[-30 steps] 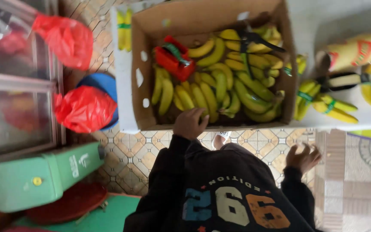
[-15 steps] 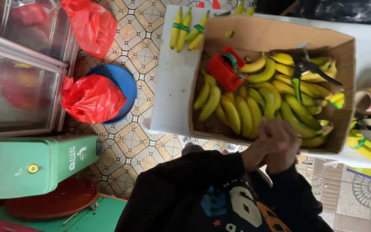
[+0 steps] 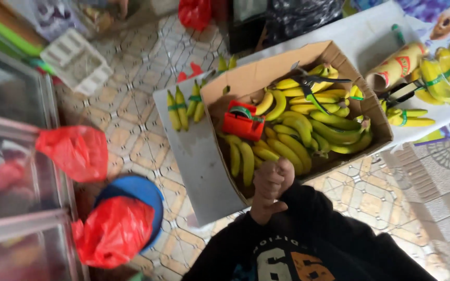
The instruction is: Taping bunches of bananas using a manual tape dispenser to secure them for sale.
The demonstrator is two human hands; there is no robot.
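My left hand [image 3: 262,202] and my right hand [image 3: 279,174] are pressed together in one closed knot, with nothing visible in them. They hover at the near edge of an open cardboard box [image 3: 378,122]. Loose yellow-green bananas [image 3: 292,143] fill the box. A red tape dispenser [image 3: 241,123] with green tape lies among them, and black shears [image 3: 313,83] rest on top at the far side. Both dark sleeves run down to my dark printed top.
The box stands on a white table [image 3: 199,166]. A banana bunch bound in green tape [image 3: 183,106] lies beside the box, and more bunches [image 3: 441,78] and a yellow roll [image 3: 397,65] lie to the right. Red bags [image 3: 74,151], a blue tub [image 3: 136,188], a glass cabinet [image 3: 11,171] and a white crate [image 3: 76,62] stand on the tiled floor.
A second ago my hands were apart, one on the box edge and one off to the right. They came together and stay clasped. The view has swung left.
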